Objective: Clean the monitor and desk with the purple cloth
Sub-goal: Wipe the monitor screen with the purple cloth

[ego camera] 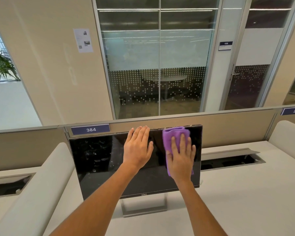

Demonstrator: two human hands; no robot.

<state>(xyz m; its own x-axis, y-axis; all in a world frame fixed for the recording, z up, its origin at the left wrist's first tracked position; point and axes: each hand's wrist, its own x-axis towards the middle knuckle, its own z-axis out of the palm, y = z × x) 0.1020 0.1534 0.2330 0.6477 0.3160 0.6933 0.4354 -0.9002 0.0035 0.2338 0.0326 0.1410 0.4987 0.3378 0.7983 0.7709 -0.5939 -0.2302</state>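
Note:
A black monitor stands on a silver stand on the white desk, its screen dark and smudged on the left half. My right hand lies flat on the folded purple cloth, pressing it against the upper right of the screen. My left hand rests flat and open on the screen's upper middle, fingertips at the top edge, holding nothing.
A beige partition with number plates 384 and 385 runs behind the desk. Open cable trays sit in the desk at the right and at the left. Padded dividers flank the desk. Glass office walls stand beyond.

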